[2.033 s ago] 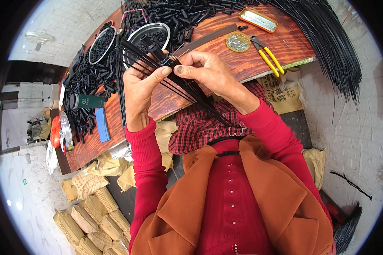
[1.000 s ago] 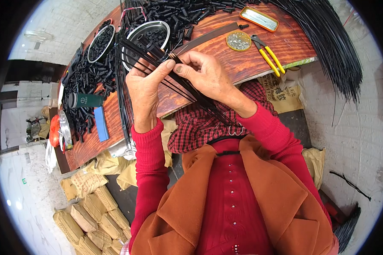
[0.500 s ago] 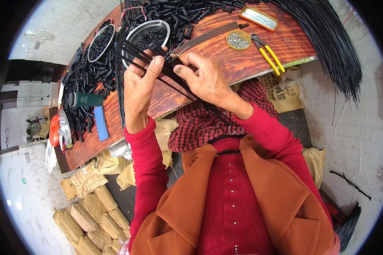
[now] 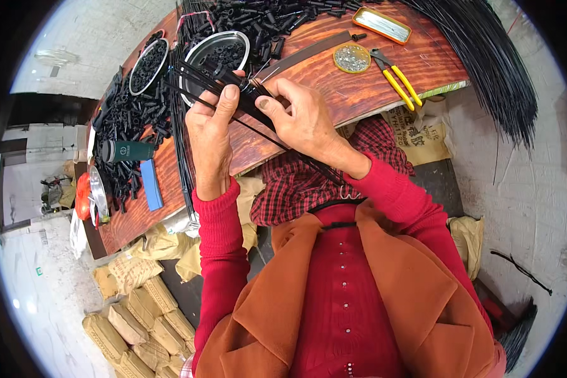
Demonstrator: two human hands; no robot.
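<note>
Both hands pinched a bundle of thin black rods above the wooden bench.

Left hand (image 4: pixel 209 135) gripped the black rods (image 4: pixel 233 101) with thumb on top; right hand (image 4: pixel 302 120) closed on the same bundle just beside it, fingertips at a small black cap (image 4: pixel 228 75) on the rod ends. Rods ran from over the metal bowl (image 4: pixel 198 57) back toward the person's lap. Yellow-handled pliers (image 4: pixel 397 79) lay far right on the bench (image 4: pixel 372 94); black caps were heaped at the left.
</note>
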